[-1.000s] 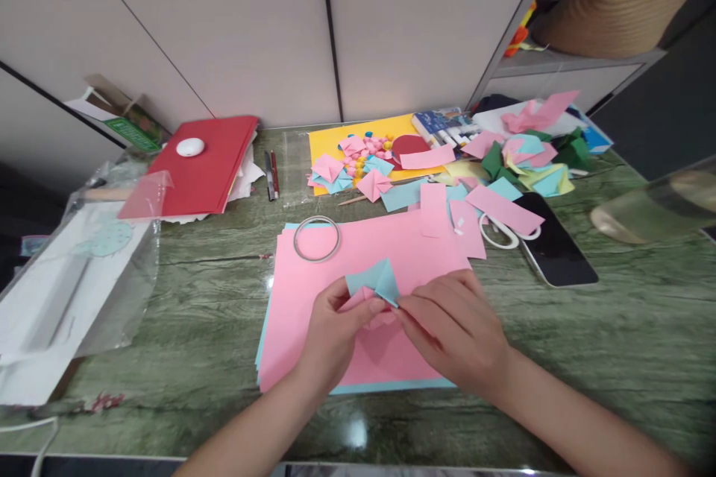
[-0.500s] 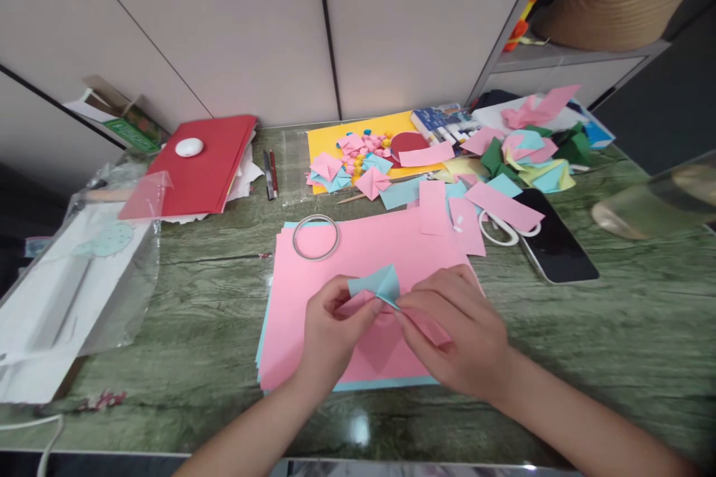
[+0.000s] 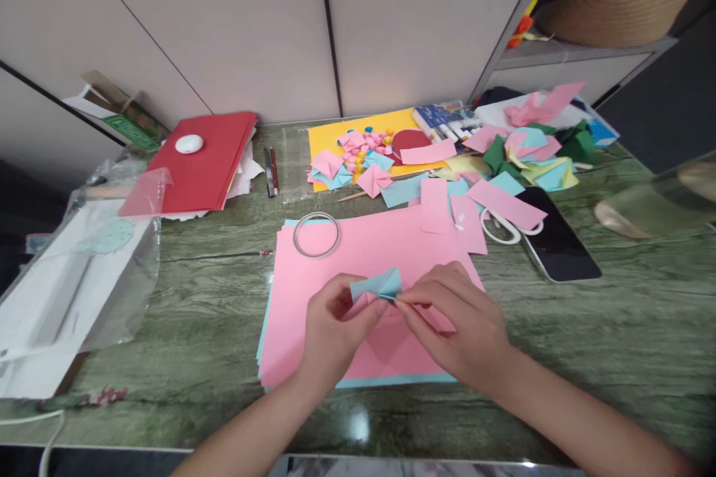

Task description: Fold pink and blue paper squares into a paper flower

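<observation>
Head view showed the pink sheet (image 3: 335, 253) unmoved under you; your left hand (image 3: 331, 329) and right hand (image 3: 456, 328) both pinched the folded blue piece (image 3: 377, 285) at twelve o'clock of your thumbs, its flap pressed flatter than a second earlier

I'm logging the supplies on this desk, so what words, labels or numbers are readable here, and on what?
Nothing can be read for certain.
Cardboard box, green label: print too blurred to read.
Blue marker pack: white print too small to read.
Folded paper pinched between left hand and right hand: no print.
Phone: screen dark.
</observation>
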A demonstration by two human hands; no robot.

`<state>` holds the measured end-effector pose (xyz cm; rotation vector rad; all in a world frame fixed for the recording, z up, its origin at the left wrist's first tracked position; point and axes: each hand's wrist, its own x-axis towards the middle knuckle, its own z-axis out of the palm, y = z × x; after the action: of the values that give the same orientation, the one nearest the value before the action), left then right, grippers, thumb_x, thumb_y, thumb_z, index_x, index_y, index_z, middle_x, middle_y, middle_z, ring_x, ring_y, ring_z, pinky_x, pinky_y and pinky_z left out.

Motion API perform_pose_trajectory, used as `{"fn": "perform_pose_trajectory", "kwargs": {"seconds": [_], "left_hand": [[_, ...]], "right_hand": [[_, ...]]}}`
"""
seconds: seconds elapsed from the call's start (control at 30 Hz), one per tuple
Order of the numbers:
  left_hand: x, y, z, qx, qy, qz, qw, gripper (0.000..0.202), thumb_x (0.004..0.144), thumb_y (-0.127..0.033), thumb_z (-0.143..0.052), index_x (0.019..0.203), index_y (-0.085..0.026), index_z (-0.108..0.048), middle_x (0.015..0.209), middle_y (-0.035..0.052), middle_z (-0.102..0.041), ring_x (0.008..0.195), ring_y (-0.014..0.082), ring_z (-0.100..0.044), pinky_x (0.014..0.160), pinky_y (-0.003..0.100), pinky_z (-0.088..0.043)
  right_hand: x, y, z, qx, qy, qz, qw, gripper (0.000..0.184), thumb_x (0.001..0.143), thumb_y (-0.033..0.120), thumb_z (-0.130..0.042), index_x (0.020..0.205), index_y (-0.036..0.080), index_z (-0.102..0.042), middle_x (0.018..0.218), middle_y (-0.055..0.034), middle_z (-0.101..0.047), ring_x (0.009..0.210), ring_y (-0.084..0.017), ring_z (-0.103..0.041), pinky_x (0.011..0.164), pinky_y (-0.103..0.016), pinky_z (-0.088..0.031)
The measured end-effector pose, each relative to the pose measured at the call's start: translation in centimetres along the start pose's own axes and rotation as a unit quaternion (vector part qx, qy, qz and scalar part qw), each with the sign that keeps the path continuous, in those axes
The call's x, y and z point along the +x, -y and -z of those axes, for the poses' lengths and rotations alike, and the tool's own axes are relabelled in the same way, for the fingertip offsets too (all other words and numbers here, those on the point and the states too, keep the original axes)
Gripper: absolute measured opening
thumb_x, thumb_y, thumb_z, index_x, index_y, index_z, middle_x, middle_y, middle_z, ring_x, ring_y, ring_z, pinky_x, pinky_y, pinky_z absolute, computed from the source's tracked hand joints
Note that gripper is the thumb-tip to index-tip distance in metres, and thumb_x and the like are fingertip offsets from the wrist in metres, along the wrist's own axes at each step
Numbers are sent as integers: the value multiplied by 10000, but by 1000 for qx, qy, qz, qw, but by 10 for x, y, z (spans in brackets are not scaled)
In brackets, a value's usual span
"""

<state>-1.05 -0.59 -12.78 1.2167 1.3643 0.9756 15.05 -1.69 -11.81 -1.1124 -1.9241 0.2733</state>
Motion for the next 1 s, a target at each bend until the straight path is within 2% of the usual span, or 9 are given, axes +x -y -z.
{"fn": "perform_pose_trajectory", "kwargs": {"seconds": [0.13,0.27,0.37,0.47,0.57,0.67,0.77,0.87,1.0], "left_hand": [[1,-1,0,20,-12,-22,999,140,640,-202,-694,739,-155,-607,563,-41,-523,554,94,-441,518,194,-355],[0,0,-1,27,-33,-58,997,211,641,-165,-697,818,-180,-584,564,-73,-431,516,67,-384,493,166,-343],[-4,2,-3,-8,-34,-67,997,294,675,-148,-678,903,-215,-505,553,-94,-401,497,61,-379,494,157,-354],[-7,7,-5,-36,-34,-99,994,323,716,-128,-649,945,-240,-452,531,-108,-352,483,62,-393,493,154,-371],[-8,14,-5,-18,-55,-170,984,320,716,-103,-650,950,-237,-477,632,-73,-453,568,68,-481,555,172,-435],[-7,18,-4,-16,-64,-217,974,410,718,-73,-642,1047,-249,-473,755,-36,-555,658,84,-561,616,200,-480],[-6,17,-1,30,-30,-251,967,288,745,-46,-602,957,-238,-566,786,-17,-612,706,89,-592,653,196,-484],[-5,13,2,89,23,-246,965,204,769,-49,-571,860,-214,-647,768,3,-652,709,101,-601,625,188,-472],[-4,7,4,107,19,-233,966,222,754,-77,-597,912,-209,-681,787,22,-681,703,117,-609,626,209,-478]], "right_hand": [[1,2,-1,27,4,-27,999,117,753,49,-566,721,162,-566,597,0,-548,584,-119,-497,594,-292,-365],[2,2,0,86,41,-105,990,128,750,61,-566,686,171,-573,602,10,-542,586,-112,-483,602,-279,-383],[2,3,0,118,63,-164,977,118,746,81,-578,677,178,-579,619,8,-553,605,-117,-479,586,-266,-390],[2,3,1,121,65,-191,972,116,747,100,-584,665,182,-583,615,11,-555,610,-118,-478,593,-268,-391],[3,4,1,122,69,-211,967,123,739,103,-592,650,187,-593,600,18,-556,600,-116,-478,596,-268,-390],[5,5,2,123,76,-236,961,127,724,98,-605,637,191,-606,604,18,-574,598,-118,-485,590,-267,-389],[5,5,2,127,80,-246,958,127,717,100,-610,630,193,-610,611,15,-585,603,-121,-495,581,-265,-393],[4,4,2,131,77,-236,960,116,724,111,-611,640,192,-613,600,15,-577,602,-121,-497,578,-264,-397],[2,1,0,121,69,-200,970,108,729,103,-611,663,188,-621,593,15,-568,595,-118,-487,593,-271,-400]]}}
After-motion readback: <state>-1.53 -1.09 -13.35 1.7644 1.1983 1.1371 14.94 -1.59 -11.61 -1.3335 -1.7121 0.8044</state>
